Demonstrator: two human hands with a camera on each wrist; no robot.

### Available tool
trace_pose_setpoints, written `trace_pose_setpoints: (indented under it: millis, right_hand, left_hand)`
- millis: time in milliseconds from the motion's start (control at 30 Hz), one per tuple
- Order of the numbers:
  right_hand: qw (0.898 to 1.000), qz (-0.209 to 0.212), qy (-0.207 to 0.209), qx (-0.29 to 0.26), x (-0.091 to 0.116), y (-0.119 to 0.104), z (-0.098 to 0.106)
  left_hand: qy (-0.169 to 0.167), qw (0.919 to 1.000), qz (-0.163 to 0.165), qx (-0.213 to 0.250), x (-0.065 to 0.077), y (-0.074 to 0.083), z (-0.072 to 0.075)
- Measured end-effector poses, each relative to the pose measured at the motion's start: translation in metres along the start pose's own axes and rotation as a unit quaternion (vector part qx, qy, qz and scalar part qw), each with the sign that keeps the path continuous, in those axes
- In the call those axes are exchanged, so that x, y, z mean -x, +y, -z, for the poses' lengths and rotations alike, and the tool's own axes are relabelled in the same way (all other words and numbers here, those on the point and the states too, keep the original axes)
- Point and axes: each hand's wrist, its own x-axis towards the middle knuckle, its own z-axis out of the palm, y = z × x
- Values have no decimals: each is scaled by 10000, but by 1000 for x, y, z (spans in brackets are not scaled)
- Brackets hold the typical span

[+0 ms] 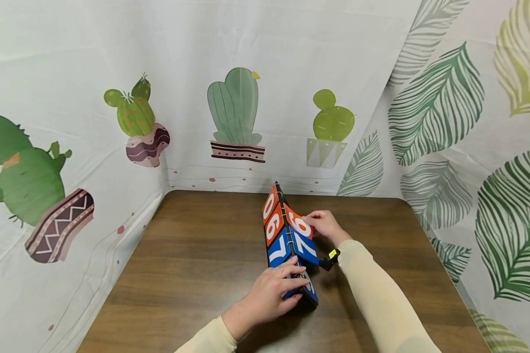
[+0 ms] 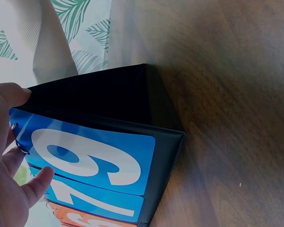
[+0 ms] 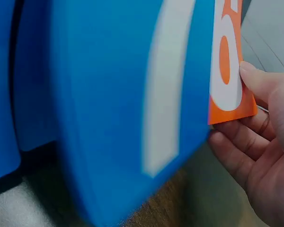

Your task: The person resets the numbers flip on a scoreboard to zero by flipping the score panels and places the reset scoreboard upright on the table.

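Observation:
A tent-shaped flip scoreboard [image 1: 278, 248] with red and blue number cards stands on the table, its ringed spine running away from me. My left hand [image 1: 269, 294] grips the near end across the ridge. In the left wrist view its thumb lies on the black back panel [image 2: 94, 94], and fingers reach over the rings beside a blue card [image 2: 90, 151]. My right hand [image 1: 327, 225] pinches the edge of a red card [image 1: 297, 223] on the right slope. Orange in the right wrist view, that card [image 3: 226, 56] sits between thumb and fingers, behind a blurred blue card [image 3: 109, 104] lifted off the board.
The brown wooden table [image 1: 194, 250] reaches back to a white cloth [image 1: 185, 39] printed with cacti. A leaf-print cloth [image 1: 450, 122] hangs along the right side. At the right wrist sits a black camera mount [image 1: 329, 261] with a yellow label.

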Motion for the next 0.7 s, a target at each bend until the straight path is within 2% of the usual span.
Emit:
trace_pose_setpoints:
  millis: [100,200,300,433,700]
  right_hand:
    - [9994,-173,201,-203,1,1,1]
    - [9984,-442,216,-276,4,1,3]
    - [9971,-668,152,-322,6,2,4]
    - [9973,-658,50,-329,6,9,4]
    - [9907,-863,-359,-987,9,13,11]
  left_hand:
    - [27,10000,6,3,-1,0,0]
    - [45,10000,-14,-27,-1,0,0]
    - [36,10000,-15,-10,-1,1,1]
    - [-12,10000,21,13,-1,2,2]
    - [46,10000,0,41,-1,2,1]
